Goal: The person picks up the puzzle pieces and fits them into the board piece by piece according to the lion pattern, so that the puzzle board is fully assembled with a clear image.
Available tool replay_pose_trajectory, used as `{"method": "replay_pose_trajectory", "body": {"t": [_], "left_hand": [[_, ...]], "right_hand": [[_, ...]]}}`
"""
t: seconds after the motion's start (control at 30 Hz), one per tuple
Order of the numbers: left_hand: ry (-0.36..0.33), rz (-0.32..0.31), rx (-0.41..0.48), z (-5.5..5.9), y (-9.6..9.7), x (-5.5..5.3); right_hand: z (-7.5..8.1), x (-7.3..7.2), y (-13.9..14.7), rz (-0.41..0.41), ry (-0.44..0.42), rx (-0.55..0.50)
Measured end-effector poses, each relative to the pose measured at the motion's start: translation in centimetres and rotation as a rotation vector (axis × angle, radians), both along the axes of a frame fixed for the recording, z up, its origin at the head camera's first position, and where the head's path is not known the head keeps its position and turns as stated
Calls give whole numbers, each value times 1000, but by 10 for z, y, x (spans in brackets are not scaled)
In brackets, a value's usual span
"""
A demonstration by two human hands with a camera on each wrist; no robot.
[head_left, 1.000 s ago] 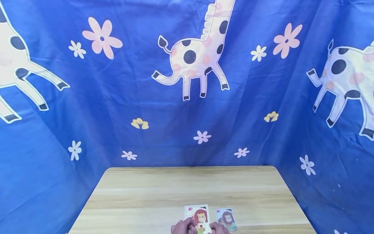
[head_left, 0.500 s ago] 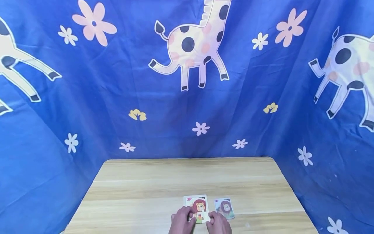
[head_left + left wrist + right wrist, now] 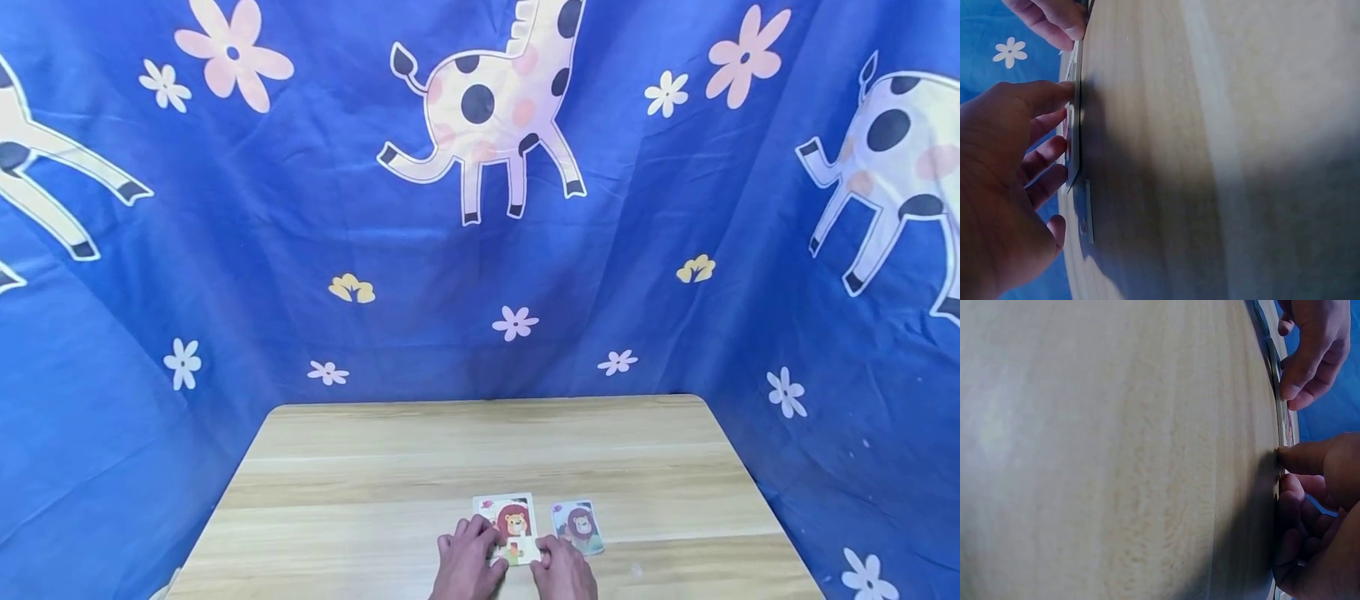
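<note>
A jigsaw puzzle with a red-maned lion [image 3: 514,517], in a white-bordered board, lies near the front of the wooden table. My left hand [image 3: 467,560] holds its lower left part, thumb near the bottom edge and fingers over the picture. At the lower right edge, my right hand [image 3: 562,567] pinches the side between thumb and forefinger. Both hands cover some of the picture. Edge-on in the left wrist view, the puzzle is a thin strip [image 3: 1075,134] under the fingertips. A second thin flat thing [image 3: 1089,212] lies beyond it; its kind is unclear.
To the right of the puzzle lies a lion picture card [image 3: 579,523] in duller colours, near the right hand. The light wooden table [image 3: 360,475] has rounded far corners. A blue cloth with giraffes and flowers [image 3: 420,325] surrounds it at the back and sides.
The head view has tipped downward, so table and hands appear higher. My left hand has shifted slightly farther up over the puzzle's left side. My right hand stays at its right edge.
</note>
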State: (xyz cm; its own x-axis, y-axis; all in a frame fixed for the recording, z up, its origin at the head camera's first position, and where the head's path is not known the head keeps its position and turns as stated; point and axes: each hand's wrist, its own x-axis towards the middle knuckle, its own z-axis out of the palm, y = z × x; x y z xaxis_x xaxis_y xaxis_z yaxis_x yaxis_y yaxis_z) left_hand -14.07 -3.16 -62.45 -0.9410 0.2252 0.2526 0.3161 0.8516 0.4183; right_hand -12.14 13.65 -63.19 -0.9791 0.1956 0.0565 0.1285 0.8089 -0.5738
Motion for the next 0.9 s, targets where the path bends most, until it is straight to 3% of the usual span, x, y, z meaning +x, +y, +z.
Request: {"method": "replay_pose_trajectory", "body": {"t": [0.23,0.6,0.77,0.9], "left_hand": [[-83,12,10,3,1,-4],[-76,-35,-41,14,0,-7],[-66,4,-31,10,4,-6],[-98,63,1,4,8,-4]], "right_hand": [[1,0,2,2,34,7],[3,-2,2,18,37,5],[4,0,3,26,18,-8],[2,1,4,23,8,-9]]}}
